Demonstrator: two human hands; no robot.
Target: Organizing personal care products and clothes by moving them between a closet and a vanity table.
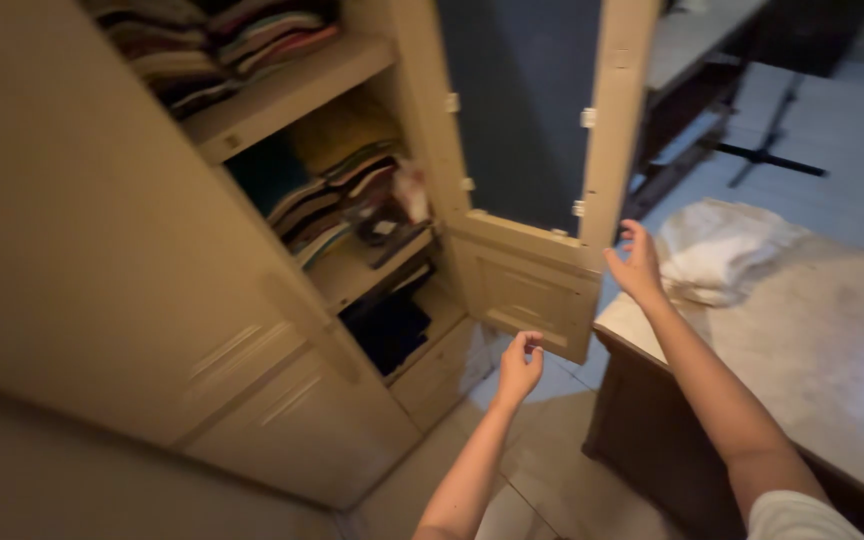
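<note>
Right hand (638, 268) open, fingers spread, empty, at edge of cupboard door (532, 285), frame centre. Left hand (519, 366) below, loosely curled, empty. White cloth (727, 250) on surface (822, 340), right.

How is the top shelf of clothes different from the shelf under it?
The top shelf holds flat, tidy stacks of folded clothes, while the shelf under it has leaning stacks and small loose things beside them. The top shelf is partly cut off by the picture edge; the lower one shows fully. The top stacks look mostly dark and reddish; the lower stacks include yellow and teal. Both sit inside the same cream wardrobe with its door open.
</note>
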